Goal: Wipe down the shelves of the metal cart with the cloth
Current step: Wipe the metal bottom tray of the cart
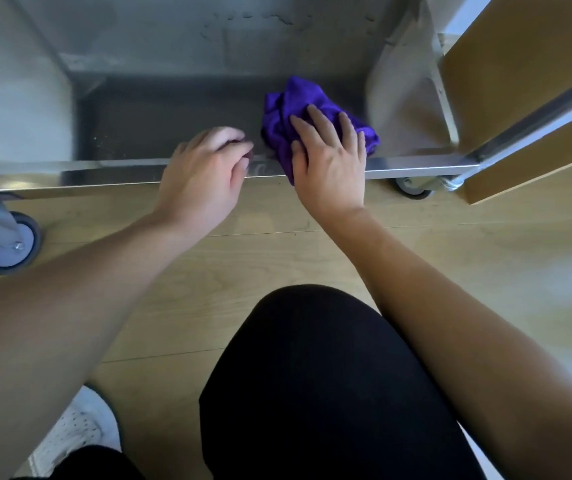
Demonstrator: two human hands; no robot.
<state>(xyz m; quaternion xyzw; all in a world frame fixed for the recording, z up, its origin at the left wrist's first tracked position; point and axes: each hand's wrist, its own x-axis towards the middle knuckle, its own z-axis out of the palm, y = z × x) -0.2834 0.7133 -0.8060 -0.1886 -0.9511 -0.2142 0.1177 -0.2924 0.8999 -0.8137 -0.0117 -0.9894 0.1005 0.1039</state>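
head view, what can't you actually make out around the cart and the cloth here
- Left hand: curled fingers hide whatever it may hold.
- Cloth: near part covered by the right hand.
- Bottom shelf: dark and blurred, so wiped areas can't be judged.
- Left caster: cut off by the picture's left edge.

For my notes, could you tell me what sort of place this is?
Probably an indoor room, home or office; I can't say which. Light wood floor, a wheeled metal cart and wooden furniture beside it.
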